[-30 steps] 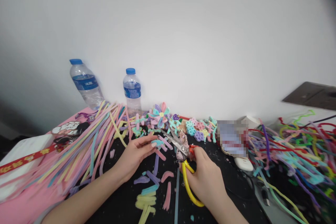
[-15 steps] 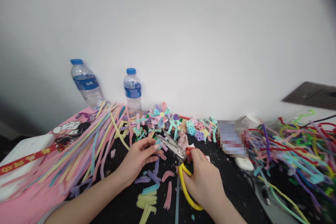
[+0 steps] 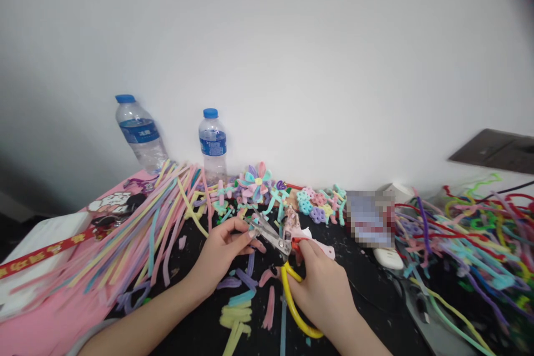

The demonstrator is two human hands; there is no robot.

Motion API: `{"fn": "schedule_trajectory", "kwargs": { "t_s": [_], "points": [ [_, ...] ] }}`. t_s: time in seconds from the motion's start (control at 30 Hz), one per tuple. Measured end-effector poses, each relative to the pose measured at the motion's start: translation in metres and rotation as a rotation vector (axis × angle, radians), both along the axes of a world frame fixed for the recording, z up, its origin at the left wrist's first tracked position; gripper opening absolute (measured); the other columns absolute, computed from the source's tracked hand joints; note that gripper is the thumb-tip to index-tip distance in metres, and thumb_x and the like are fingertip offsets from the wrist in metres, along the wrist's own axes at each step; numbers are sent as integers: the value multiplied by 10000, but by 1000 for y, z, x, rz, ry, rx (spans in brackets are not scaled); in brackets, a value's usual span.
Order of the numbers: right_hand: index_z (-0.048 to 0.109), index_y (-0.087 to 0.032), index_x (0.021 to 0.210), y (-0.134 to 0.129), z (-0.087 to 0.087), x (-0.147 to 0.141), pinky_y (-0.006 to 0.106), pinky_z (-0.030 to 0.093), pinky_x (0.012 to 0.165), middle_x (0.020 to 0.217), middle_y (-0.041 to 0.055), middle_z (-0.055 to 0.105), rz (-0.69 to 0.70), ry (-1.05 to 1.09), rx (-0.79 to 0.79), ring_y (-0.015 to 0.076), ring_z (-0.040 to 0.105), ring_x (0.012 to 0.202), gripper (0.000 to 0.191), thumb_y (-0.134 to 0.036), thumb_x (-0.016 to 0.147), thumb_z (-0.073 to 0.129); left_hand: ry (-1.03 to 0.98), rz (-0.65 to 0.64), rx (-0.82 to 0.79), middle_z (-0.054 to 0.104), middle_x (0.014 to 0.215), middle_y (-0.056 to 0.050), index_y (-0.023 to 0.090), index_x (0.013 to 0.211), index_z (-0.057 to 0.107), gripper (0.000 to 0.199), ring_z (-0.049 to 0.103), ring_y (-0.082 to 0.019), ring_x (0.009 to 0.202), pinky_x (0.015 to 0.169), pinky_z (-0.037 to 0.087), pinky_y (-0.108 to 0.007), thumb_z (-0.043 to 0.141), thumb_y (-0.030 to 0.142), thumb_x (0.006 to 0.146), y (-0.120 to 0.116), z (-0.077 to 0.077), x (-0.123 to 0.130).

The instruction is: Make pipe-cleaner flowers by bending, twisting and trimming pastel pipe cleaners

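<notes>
My right hand [image 3: 325, 283] is closed on scissors [image 3: 292, 303] with yellow handles; their metal blades point away to the left. My left hand [image 3: 225, 256] pinches a small teal piece of pipe cleaner [image 3: 251, 228] at the blades, mostly hidden by the fingertips. Below the hands lie cut pipe cleaner pieces: purple [image 3: 246, 279], teal [image 3: 242, 297], yellow [image 3: 236, 317] and pink [image 3: 269, 307]. Behind the blades is a pipe cleaner flower [image 3: 258, 181] with petals of several colours. A pinkish item [image 3: 324, 248] lies partly under my right hand.
Long pastel pipe cleaners [image 3: 137, 228] spread across the left side. Two water bottles [image 3: 213, 144] stand by the wall, one leaning. Small pipe cleaner flowers [image 3: 317, 215] lie at the back. On the right are a tangled coloured heap [image 3: 479, 245] and a white device [image 3: 389, 258].
The scissors' blades have come a little closer together around my left fingertips. More of the pinkish item shows beside my right hand. The view has shifted slightly.
</notes>
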State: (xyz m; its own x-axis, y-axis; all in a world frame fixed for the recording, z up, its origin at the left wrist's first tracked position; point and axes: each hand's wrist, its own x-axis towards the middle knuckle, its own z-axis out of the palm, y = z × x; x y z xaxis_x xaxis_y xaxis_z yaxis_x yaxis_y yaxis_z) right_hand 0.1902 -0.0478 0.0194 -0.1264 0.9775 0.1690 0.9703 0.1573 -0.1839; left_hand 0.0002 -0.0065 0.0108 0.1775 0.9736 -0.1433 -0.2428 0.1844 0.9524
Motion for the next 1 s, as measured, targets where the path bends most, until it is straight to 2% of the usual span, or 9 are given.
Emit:
{"fn": "schedule_trajectory", "kwargs": {
  "t_s": [0.23,0.7,1.0],
  "points": [
    [489,-207,773,0,1,-3,254,318,503,749,16,589,22,18,-12,202,587,643,178,-372,746,552,-1,-24,7,643,680,12,176,709,473,231,661,-161,712,652,495,-243,656,317,727,0,-3,0],
    [489,-211,754,-1,0,-2,251,308,492,747,11,597,36,34,-25,196,581,619,186,-382,746,563,-51,-21,-16,630,697,11,160,700,497,228,659,-142,696,620,496,-211,670,308,719,-2,-3,0],
    [482,-214,718,0,1,-1,244,288,475,700,-7,578,45,29,-27,178,561,582,201,-385,740,585,-2,-30,22,649,678,-1,166,737,526,196,651,-148,678,609,500,-223,644,321,734,-2,-1,1]
  ]
}}
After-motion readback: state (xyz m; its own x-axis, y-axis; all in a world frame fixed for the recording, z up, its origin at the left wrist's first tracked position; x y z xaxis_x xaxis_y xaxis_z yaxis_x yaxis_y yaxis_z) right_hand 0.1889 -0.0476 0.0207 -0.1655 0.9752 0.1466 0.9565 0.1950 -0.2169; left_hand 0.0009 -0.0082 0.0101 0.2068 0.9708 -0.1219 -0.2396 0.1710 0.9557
